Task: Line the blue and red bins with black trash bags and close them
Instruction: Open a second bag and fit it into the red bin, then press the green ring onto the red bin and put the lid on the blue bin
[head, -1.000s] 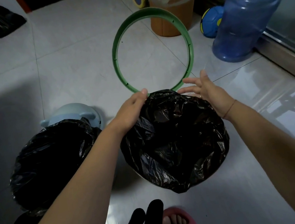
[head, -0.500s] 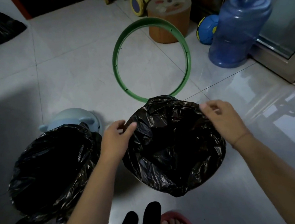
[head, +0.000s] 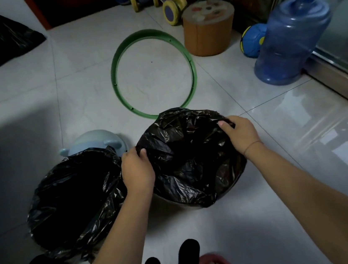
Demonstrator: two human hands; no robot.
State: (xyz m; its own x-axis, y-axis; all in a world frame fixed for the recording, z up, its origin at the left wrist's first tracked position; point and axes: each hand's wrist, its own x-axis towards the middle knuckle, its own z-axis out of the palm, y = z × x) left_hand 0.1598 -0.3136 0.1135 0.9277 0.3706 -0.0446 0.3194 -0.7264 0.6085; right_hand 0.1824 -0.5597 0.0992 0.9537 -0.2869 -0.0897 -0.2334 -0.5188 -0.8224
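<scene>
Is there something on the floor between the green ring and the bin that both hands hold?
Nothing visible. The green ring lies flat just behind the bagged bin; its near edge is hidden by the bag. Left hand and right hand grip the bag's edge.

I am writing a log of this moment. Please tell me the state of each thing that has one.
Left hand: gripping the right bag's rim.
Right hand: gripping that rim.
Right bag: open, draped over its bin.
Left bag: open, lining its bin.
Green ring: flat on the floor, unfitted.
Pale blue lid: off, on the floor.
</scene>
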